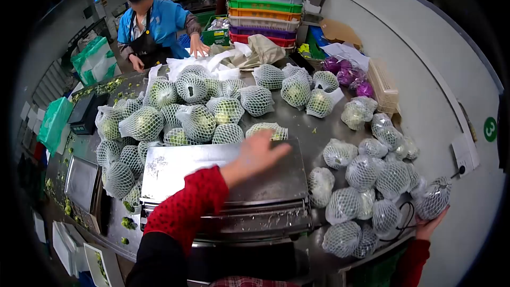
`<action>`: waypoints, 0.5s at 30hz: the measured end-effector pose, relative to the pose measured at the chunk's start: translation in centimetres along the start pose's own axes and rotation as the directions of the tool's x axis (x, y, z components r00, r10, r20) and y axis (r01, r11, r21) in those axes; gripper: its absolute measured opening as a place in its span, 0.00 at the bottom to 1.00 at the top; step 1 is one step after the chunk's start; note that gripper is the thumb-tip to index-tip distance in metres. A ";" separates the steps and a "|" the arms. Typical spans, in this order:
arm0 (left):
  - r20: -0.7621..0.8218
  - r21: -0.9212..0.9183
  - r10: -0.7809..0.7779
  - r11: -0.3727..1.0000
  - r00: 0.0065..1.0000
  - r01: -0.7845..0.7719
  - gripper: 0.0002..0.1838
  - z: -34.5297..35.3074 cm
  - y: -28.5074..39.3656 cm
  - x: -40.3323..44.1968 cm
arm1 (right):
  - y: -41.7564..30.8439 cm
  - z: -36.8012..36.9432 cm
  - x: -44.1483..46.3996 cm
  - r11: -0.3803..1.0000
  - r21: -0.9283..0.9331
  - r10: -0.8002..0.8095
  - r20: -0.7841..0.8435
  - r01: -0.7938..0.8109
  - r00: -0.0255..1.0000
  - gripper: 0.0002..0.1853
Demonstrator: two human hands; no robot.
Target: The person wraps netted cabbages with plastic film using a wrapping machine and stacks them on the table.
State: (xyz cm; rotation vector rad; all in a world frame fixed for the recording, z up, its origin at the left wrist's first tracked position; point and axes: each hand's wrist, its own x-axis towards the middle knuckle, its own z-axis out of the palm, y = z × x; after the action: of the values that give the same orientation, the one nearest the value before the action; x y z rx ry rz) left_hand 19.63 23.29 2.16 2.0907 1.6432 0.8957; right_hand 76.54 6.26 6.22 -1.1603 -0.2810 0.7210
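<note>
My left hand (257, 158) reaches over the metal plate of a wrapping machine (175, 172), fingers apart and somewhat blurred, near a net-covered vegetable (267, 131) at the plate's far edge. At the far right, my right hand (429, 226) holds a vegetable in netting and film (433, 199) from below. Many pale green vegetables in white foam nets (196, 122) are heaped behind and left of the plate. Right of it lies a group of net-covered ones with shiny film (363, 174).
A co-worker (159, 26) in blue stands across the table. Stacked coloured crates (265, 13) rise at the back. Purple vegetables (345, 74) lie beside a beige basket (383, 87). A dark scale (87, 114) stands at left; a black cable (406, 215) runs by my right hand.
</note>
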 end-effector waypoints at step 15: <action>0.545 0.375 -0.412 0.899 0.731 0.227 0.52 6.8 -16.4 12.6 | 21.6 36.8 -0.5 0.518 -0.753 0.662 0.653 0.406 0.367 0.21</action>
State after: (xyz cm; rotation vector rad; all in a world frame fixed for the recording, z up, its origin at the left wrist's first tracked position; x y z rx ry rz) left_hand 13.61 40.66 -9.48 1.8695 1.7324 -0.1595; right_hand 47.82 37.41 1.28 -1.5949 -1.7791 1.5190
